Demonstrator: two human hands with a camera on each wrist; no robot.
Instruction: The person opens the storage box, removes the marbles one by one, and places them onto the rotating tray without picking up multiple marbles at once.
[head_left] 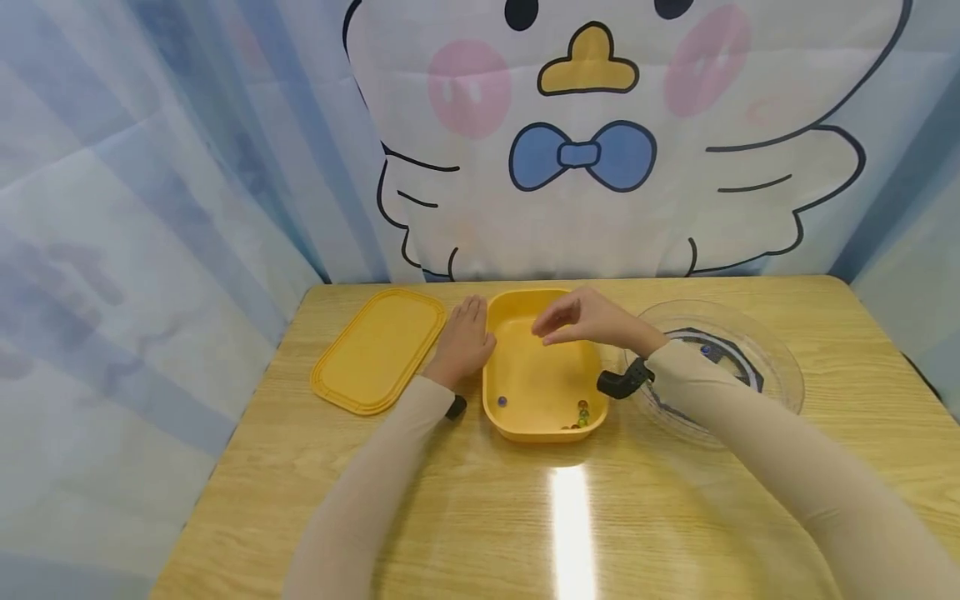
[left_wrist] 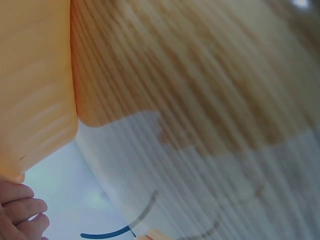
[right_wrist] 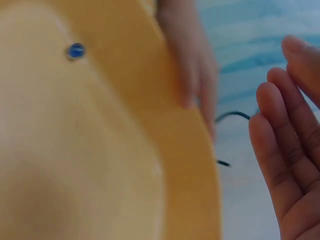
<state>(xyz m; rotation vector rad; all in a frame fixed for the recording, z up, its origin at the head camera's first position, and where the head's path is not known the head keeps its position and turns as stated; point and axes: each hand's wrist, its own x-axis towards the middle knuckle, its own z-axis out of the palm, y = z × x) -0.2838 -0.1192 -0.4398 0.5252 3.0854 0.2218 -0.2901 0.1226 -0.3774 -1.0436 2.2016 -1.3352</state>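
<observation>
Right hand point(head_left: 592, 317), fingers loosely bent, thumb apart, is above the yellow tray point(head_left: 536, 375); left hand point(head_left: 462, 337), fingers straight, lies along its left rim; several marbles point(head_left: 582, 413) near-right corner; open table point(head_left: 480, 517) in front

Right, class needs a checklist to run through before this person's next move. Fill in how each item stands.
1. Left hand at the tub's side: ok.
2. Right hand over the tub: ok.
3. Lid off the tub: ok, flat on the table.
4. Dish emptied: not ok, a blue marble shows in it.
5. Count of marbles in the tub's near right corner: cannot tell, too small and bunched.
</observation>
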